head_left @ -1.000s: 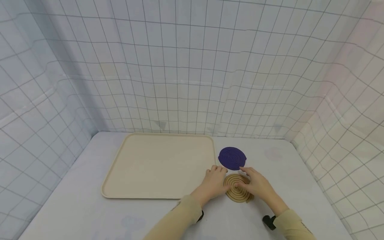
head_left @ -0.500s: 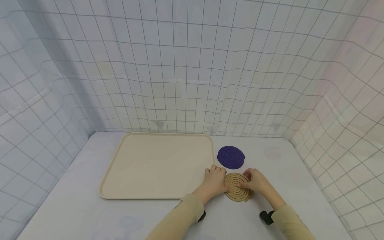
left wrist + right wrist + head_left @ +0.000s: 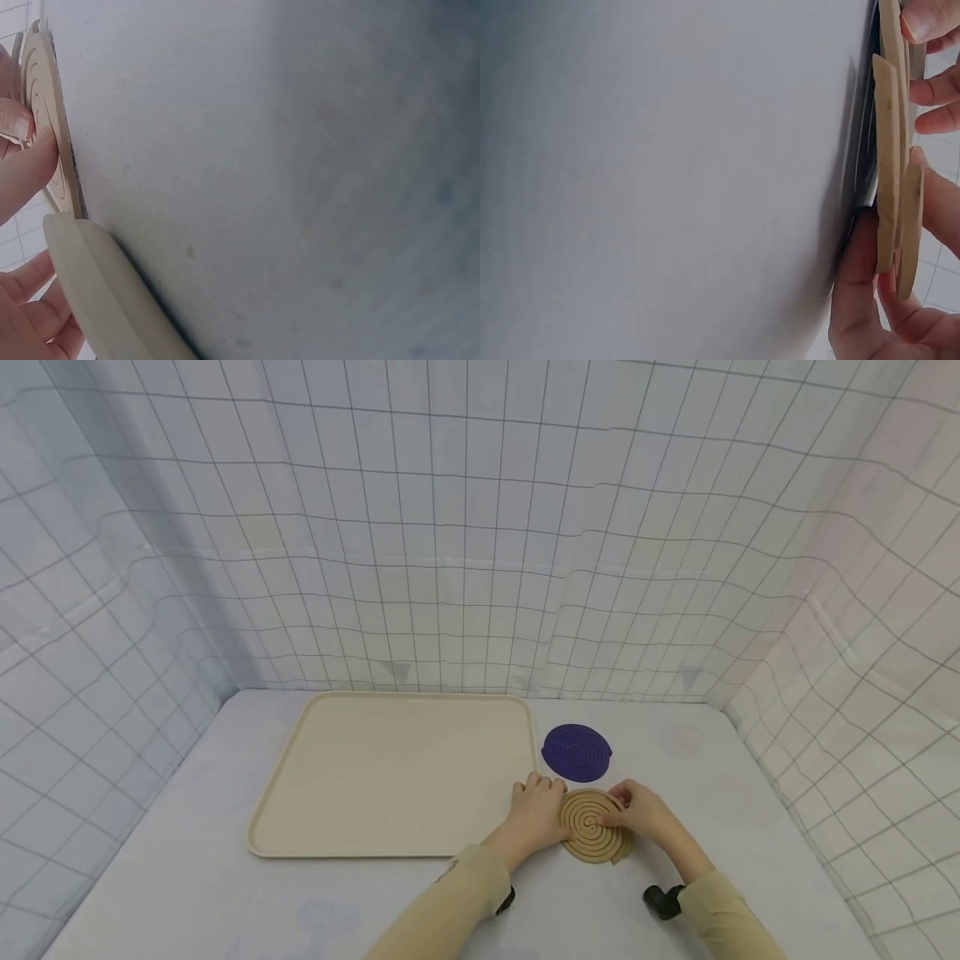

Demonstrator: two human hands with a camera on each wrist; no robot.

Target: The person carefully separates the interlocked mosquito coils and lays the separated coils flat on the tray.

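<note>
The tan coil (image 3: 583, 837) lies on the right part of the tabletop (image 3: 187, 893), just right of the tray's near right corner. The right hand (image 3: 643, 814) pinches its right edge, thumb on top and fingers bent underneath; the right wrist view shows the coil's turns there at different heights, with strands standing apart. The left hand (image 3: 534, 818) is loosely spread, its thumb resting on the coil's left edge and its fingers at the tray's right rim. Just beyond the tan coil, on the far side, the purple coil (image 3: 576, 753) lies flat. The cream tray (image 3: 397, 777) spans the left and middle. Black devices (image 3: 663, 902) show at the cuffs of tan sleeves (image 3: 450, 902). Gridded sheets (image 3: 465, 568) rise on the far, left and right sides.
</note>
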